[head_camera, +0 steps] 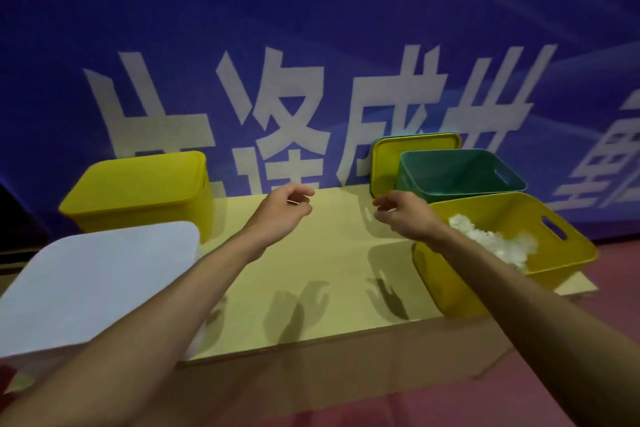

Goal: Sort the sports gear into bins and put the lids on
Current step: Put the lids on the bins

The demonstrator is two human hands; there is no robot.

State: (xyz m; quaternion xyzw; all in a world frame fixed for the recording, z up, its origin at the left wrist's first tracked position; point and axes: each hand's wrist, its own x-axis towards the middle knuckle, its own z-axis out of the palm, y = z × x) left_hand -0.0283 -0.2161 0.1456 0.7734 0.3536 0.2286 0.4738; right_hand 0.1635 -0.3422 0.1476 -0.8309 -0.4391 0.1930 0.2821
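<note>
Both my arms reach forward over a cardboard sheet (311, 270). My left hand (284, 208) and my right hand (401, 215) hover above its middle, fingers loosely curled and apart, holding nothing. At the right stands an open yellow bin (561, 253) with white shuttlecocks (491, 239) inside. Behind it is an open green bin (457, 170); I cannot see its contents. A yellow lid (384, 156) leans upright against the banner behind the green bin. At the left a yellow bin (138, 191) carries its lid, and nearer me a white bin (97, 281) is also lidded.
A blue banner (311, 45) with large white characters rises right behind the bins. The cardboard lies on a reddish floor (616, 288) that shows at the right and along the bottom edge.
</note>
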